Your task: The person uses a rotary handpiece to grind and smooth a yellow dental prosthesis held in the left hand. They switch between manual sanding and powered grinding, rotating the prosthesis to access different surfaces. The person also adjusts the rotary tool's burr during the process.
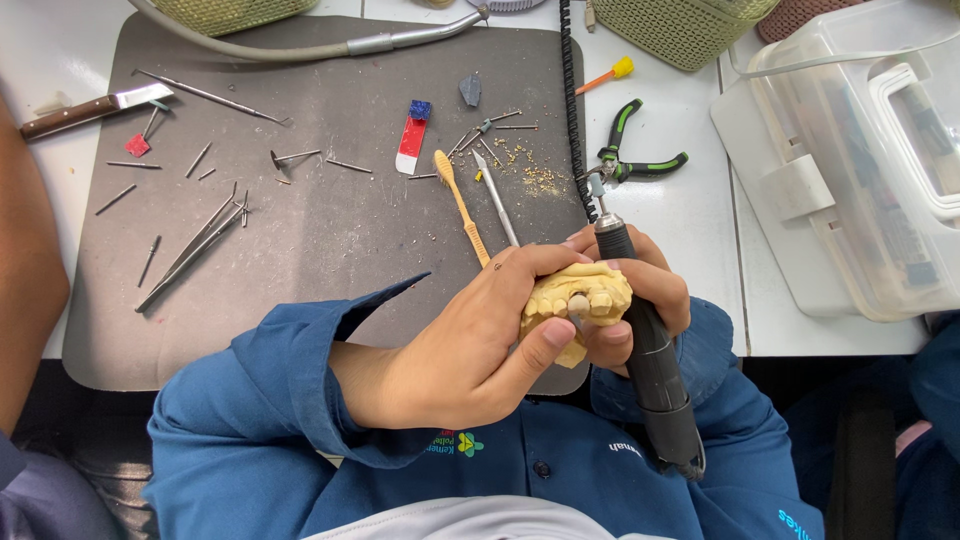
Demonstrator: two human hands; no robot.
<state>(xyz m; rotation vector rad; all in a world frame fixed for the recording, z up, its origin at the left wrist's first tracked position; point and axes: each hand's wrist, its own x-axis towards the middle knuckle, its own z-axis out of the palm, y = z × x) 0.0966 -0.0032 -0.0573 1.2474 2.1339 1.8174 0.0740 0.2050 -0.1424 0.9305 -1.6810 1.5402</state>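
Left hand [470, 345] wrapped around cast [578, 305], thumb under teeth; right hand [640, 285] gripping handpiece [650, 350] beside cast. Better keeping both braced together, touching tooth lightly.

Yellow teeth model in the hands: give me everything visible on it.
The teeth model is a pale yellow cast, plaster-like, with a row of moulded teeth on a thicker base. One tooth near the middle looks greyer than the rest. It is held above the near edge of the dark grey mat, teeth row facing the camera. The left hand wraps it from the left, thumb under the base. The right hand touches its right side while gripping a black rotary handpiece. Its rear is hidden.
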